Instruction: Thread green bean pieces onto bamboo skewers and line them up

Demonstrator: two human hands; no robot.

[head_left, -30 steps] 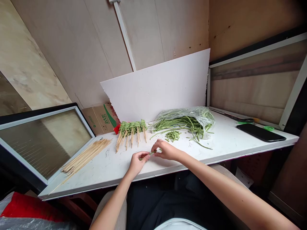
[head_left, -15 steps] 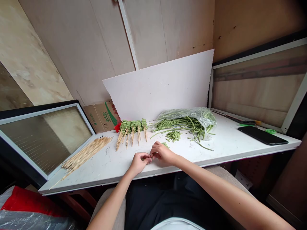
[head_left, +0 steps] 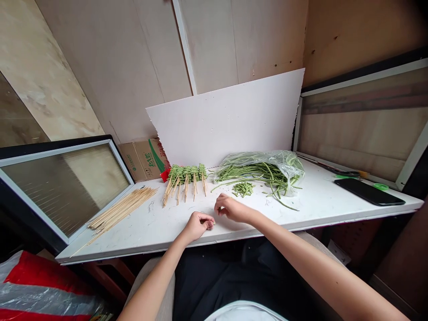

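Over the front of the white table [head_left: 160, 234], my left hand [head_left: 198, 226] is closed, thumb and forefinger together. A tiny pale bit shows at its fingertips, too small to name. Just to the right and a little farther back, my right hand [head_left: 231, 208] is closed with bent fingers; what they hold, if anything, is hidden. A small pile of cut green bean pieces [head_left: 243, 189] lies beyond my right hand. Farther left are bamboo skewers threaded with green bean pieces [head_left: 187, 173], their bare ends pointing toward me.
Loose bamboo skewers [head_left: 123, 207] lie at the left. Long green beans [head_left: 247, 173] spill from a clear plastic bag [head_left: 287, 158] at the back. A black phone [head_left: 369, 191] and a green tape roll [head_left: 380, 186] are at the right. A cardboard box [head_left: 142, 159] stands behind.
My hands have come apart, the right one shifting slightly right and away from the left. The short green pieces beside my right hand no longer show. The view has shifted a little.
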